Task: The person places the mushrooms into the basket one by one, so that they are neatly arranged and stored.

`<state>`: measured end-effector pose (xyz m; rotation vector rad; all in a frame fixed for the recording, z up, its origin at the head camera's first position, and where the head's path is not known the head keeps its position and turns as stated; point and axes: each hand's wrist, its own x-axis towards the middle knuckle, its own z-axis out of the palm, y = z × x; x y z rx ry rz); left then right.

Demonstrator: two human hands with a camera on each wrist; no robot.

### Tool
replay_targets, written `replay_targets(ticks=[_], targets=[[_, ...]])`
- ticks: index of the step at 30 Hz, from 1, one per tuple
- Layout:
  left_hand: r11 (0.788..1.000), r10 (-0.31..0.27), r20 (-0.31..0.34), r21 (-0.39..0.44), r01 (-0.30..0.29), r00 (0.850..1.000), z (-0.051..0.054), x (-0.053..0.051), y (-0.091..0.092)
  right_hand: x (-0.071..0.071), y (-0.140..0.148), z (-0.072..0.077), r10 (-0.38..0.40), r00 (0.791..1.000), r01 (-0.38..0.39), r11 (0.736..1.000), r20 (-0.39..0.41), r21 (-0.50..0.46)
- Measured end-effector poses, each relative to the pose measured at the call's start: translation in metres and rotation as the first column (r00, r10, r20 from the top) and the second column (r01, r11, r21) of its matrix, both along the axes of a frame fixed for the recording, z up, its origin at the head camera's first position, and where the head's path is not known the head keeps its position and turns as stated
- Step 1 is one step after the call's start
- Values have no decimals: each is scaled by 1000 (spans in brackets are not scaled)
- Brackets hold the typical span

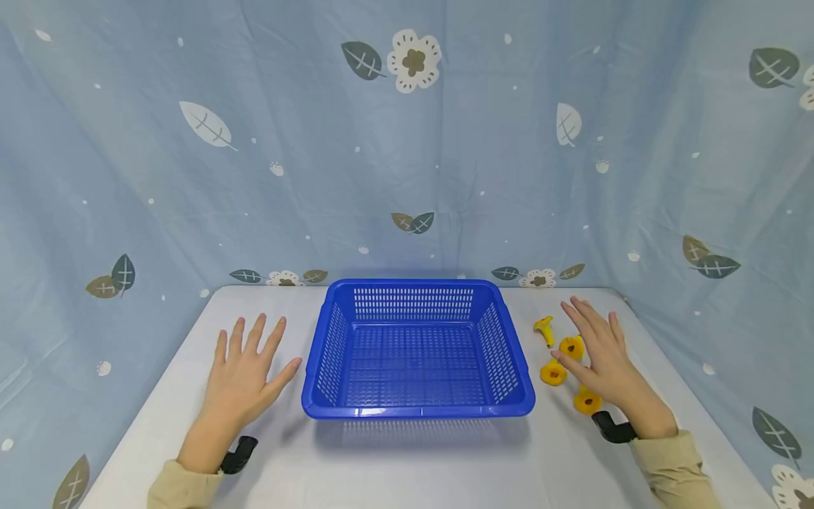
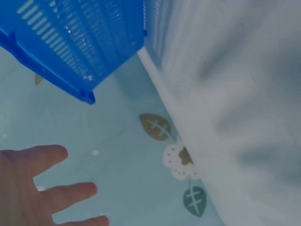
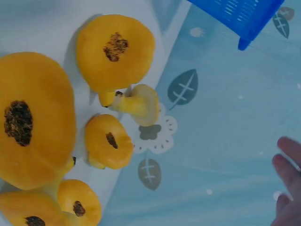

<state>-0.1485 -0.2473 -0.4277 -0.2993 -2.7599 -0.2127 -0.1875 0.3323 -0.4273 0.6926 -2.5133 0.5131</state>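
A blue plastic basket (image 1: 417,412) with slotted walls stands upright on the white table, with nothing inside it. To its left my left hand (image 1: 238,385) hovers palm down, fingers spread, touching nothing. My right hand (image 1: 607,364) is held over the table's right side, its fingers straight and apart. Below and beside it lie several yellow mushrooms with dark-centred caps, among them one on its side (image 1: 545,330) and one nearest the wrist (image 1: 587,401). The right wrist view shows these mushrooms (image 3: 115,52) larger, with the fingertips (image 3: 284,165) well away from them. Part of the mushroom group is hidden by the right hand.
A light blue curtain (image 1: 305,177) printed with leaves and flowers hangs behind and around the table (image 1: 407,477). Black straps or mounts (image 1: 239,454) sit at both wrists. The basket takes up the middle of the table, between the two hands.
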Motion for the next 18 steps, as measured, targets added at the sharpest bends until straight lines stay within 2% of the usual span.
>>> replay_targets(ticks=[7, 12, 18], targets=[[1000, -25, 0, 10, 25, 1000, 1, 6, 12, -5, 1, -5, 130, 986, -132, 991, -100, -15], [999, -41, 6, 8, 41, 999, 2, 10, 20, -6, 2, -10, 161, 983, -161, 987, -84, 7], [999, -54, 13, 11, 54, 998, 3, 15, 29, -9, 3, -22, 157, 987, -156, 988, -36, 11]])
